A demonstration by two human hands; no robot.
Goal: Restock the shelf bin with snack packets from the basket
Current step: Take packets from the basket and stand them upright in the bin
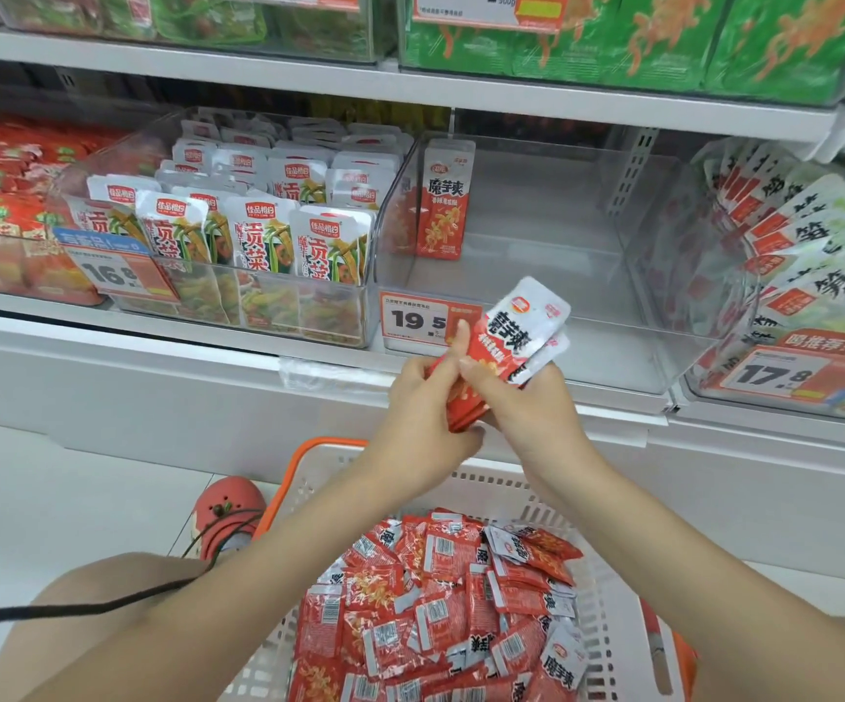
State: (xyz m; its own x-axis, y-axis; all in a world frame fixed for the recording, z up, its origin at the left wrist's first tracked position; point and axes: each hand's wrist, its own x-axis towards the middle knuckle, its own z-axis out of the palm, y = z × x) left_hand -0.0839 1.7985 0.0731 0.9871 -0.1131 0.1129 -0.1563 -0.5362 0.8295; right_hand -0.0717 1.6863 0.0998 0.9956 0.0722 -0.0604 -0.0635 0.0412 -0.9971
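Note:
Both hands hold a small stack of red-and-white snack packets in front of the shelf edge, above the basket. My left hand grips the stack's lower left end, thumb up along it. My right hand grips it from the right, thumb on the front. The clear shelf bin behind them holds one upright packet against its left wall; a 19.5 price tag is on its front. The white basket with an orange rim below holds several matching packets.
A clear bin of white and green packets stands left of the target bin, and a bin of white packets stands to its right. Green bags fill the shelf above. A red shoe and a black cord lie at the lower left.

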